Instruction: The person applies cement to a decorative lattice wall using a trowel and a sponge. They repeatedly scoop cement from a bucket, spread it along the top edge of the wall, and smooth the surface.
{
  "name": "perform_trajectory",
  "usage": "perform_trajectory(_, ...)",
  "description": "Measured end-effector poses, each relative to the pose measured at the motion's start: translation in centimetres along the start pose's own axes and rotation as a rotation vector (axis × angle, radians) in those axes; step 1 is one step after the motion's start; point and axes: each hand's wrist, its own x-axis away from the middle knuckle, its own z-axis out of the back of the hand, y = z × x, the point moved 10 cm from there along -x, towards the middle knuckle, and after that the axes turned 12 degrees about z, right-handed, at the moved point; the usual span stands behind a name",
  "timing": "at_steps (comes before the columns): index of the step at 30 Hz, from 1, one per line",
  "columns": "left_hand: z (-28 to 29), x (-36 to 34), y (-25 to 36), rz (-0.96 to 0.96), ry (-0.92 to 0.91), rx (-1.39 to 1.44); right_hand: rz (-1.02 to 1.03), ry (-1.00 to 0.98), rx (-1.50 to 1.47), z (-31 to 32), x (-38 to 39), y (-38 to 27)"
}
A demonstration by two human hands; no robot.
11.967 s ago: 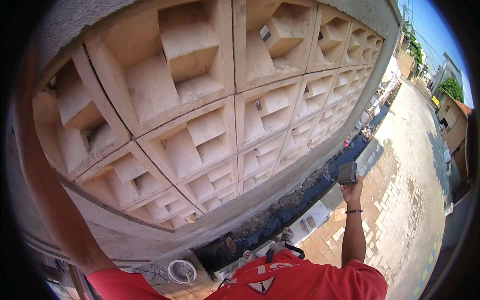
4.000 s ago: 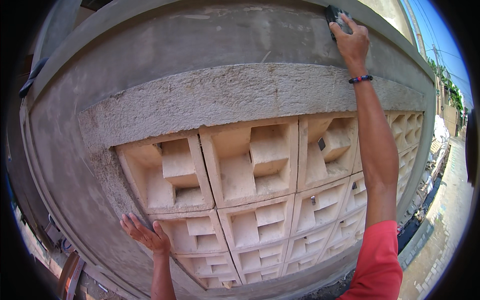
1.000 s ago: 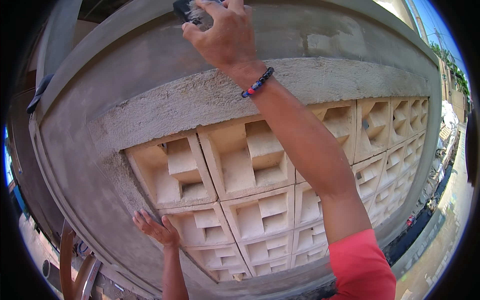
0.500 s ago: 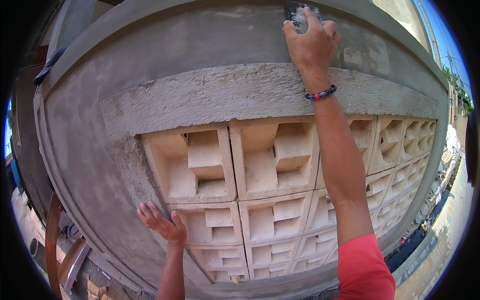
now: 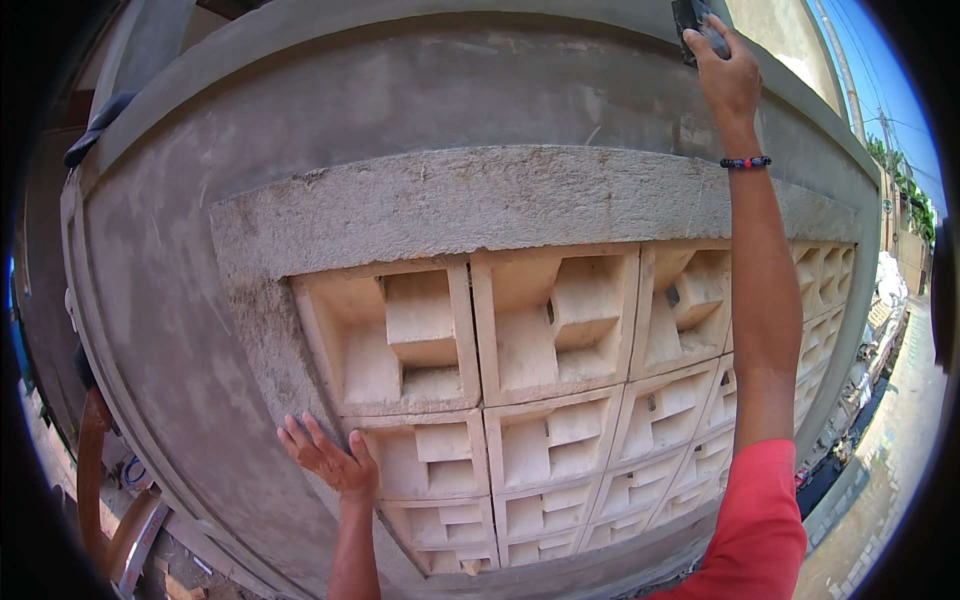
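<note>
High on the right, my right hand (image 5: pixel 731 82) is closed around a small black block, which looks like a plastering float (image 5: pixel 686 28). The tool is up at the top of the grey plastered wall (image 5: pixel 400 90), by its raised upper border; whether it touches the surface I cannot tell. Lower down, my left hand (image 5: pixel 335 462) lies open with fingers spread against the rough cement band (image 5: pixel 480 200) that frames the cream ventilation blocks (image 5: pixel 555 330). Its thumb is next to a block's edge, and nothing is in it.
A dark cap-like object (image 5: pixel 98 128) hangs on the wall's left edge. Curved brown pieces (image 5: pixel 95 480) and rubble lie at the lower left. To the right run a ditch (image 5: pixel 835 465), pale sacks (image 5: pixel 888 285) and a paved path (image 5: pixel 900 450).
My right hand has moved the black float rightward along the top of the wall and turned it more edge-on. My left hand stays at the same spot on the cement band.
</note>
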Motion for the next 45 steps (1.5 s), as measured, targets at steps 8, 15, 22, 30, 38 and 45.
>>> perform_trajectory(8,-0.4,0.2,0.5,-0.006,0.002,0.008,-0.081,-0.159,0.207,-3.6,-0.3,1.3)
perform_trajectory(15,-0.3,0.1,-0.4,-0.012,0.024,-0.009,0.203,-0.230,-0.254,-8.5,0.2,-22.7)
perform_trajectory(22,0.1,0.3,-1.1,0.004,0.027,-0.034,0.084,-0.130,-0.036,-4.0,-0.6,-7.0)
perform_trajectory(30,-0.7,0.4,0.7,-0.013,0.017,-0.004,-0.220,-0.213,0.222,0.5,-0.7,17.7)
perform_trajectory(38,-0.2,0.1,0.0,-0.031,0.031,-0.040,0.114,-0.211,-0.201,-7.4,0.3,-17.1)
perform_trajectory(45,0.3,0.2,-1.1,-0.042,0.046,-0.090,0.112,-0.155,-0.211,-6.9,0.1,-14.3)
